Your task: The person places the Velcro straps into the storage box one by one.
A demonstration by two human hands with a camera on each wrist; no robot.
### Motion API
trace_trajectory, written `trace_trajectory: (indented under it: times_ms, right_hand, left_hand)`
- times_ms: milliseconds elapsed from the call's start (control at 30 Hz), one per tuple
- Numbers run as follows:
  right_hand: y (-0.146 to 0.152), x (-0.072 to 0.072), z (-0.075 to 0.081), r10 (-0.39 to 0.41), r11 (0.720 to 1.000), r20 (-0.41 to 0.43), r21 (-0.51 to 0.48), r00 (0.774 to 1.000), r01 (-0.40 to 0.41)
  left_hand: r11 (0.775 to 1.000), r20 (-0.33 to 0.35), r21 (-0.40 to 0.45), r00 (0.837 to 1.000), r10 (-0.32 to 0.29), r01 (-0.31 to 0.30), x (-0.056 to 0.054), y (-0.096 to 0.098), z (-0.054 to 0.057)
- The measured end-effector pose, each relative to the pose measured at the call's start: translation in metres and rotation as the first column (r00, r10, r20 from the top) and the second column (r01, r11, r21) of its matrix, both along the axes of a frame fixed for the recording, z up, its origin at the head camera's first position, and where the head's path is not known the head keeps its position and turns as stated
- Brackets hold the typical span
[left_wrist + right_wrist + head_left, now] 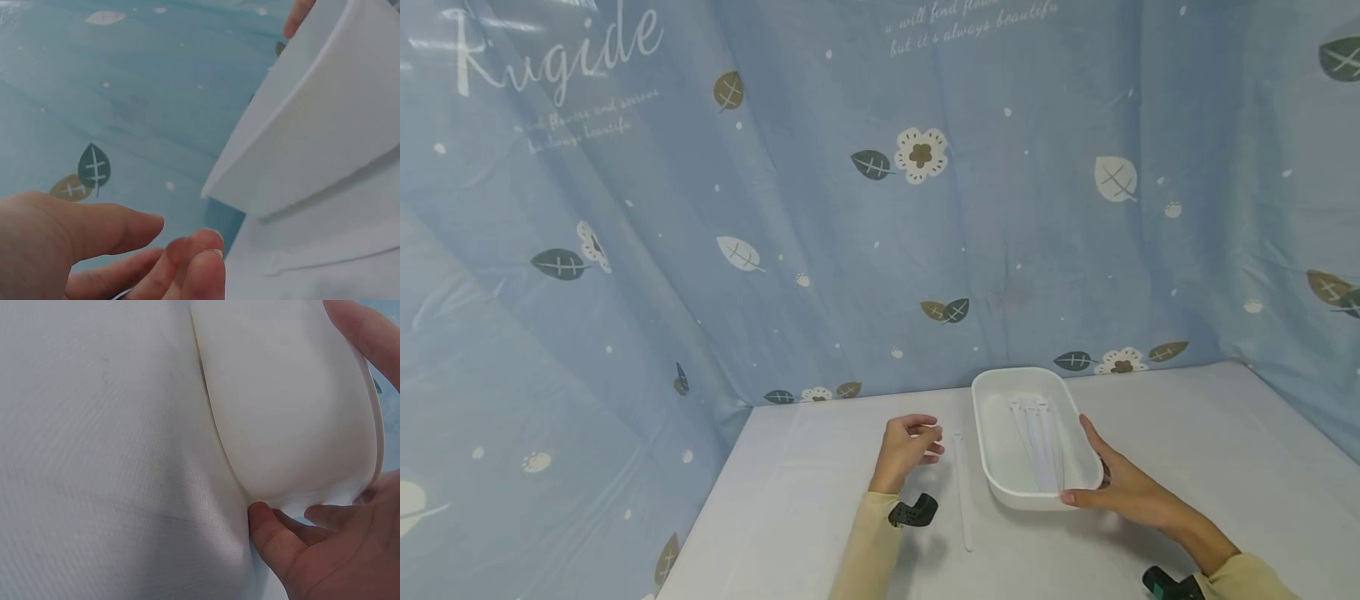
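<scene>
A white plastic basin (988,454) with rounded corners stands at the right of the table, and several thin white sticks (1037,442) lie inside it. My right hand (1123,492) grips its near right corner, thumb at the near rim and the other fingers along the side. In the right wrist view, the fingertips (265,522) press low against the basin's wall (287,412). Left of the basin, one long white stick (962,492) lies on the table. Beside that stick my left hand (906,450) hovers with loosely bent fingers and nothing in them.
The table (782,500) has a white cloth over it. A blue curtain (820,208) printed with leaves and flowers hangs directly behind the table and along both sides. A dark device (913,510) is strapped to the left wrist, another (1172,585) to the right.
</scene>
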State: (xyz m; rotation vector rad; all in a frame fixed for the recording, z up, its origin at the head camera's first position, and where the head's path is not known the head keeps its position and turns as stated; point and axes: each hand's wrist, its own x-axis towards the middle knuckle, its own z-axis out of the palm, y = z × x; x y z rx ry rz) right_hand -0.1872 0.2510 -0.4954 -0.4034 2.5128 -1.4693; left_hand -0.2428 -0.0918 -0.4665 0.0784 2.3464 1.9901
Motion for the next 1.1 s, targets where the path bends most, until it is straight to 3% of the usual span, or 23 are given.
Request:
trace_trajectory:
  times_ms: [600, 1100]
  right_hand:
    - [0.0, 0.001, 0.002, 0.003, 1.0, -0.002, -0.014, 1.0, -0.003]
    - [0.001, 0.0, 0.001, 0.011, 1.0, -0.004, -0.015, 1.0, -0.011]
  left_hand:
    - [0.997, -0.006, -0.081, 1.0, 0.013, -0.013, -0.002, 0.003, -0.013]
    - [0.985, 0.034, -0.172, 0.999, 0.014, -0.007, 0.001, 0.011, -0.017]
